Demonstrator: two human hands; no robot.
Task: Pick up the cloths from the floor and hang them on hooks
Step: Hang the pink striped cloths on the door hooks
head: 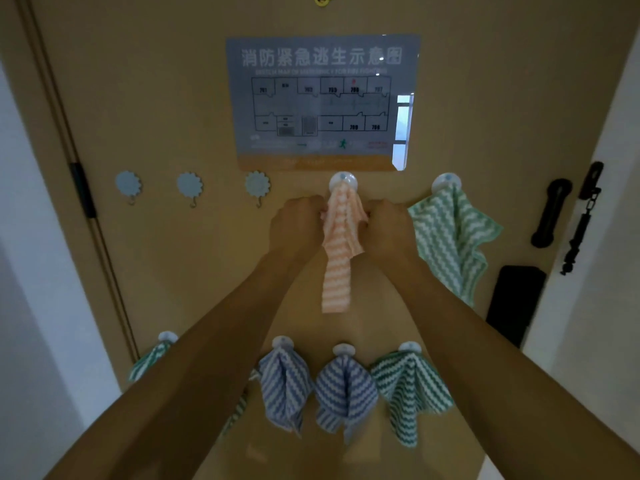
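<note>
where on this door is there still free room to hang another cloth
Free: three flower hooks left of the pink cloth, bare door around them. Crowded: both hands hold the pink cloth, the green cloth hangs beside, and the lower row is full.

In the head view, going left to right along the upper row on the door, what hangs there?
Three empty grey flower-shaped hooks → orange striped cloth → light green striped cloth.

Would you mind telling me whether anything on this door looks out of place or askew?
Nothing stands out. The orange cloth hangs from its hook while both hands, left hand and right hand, grip it.
</note>
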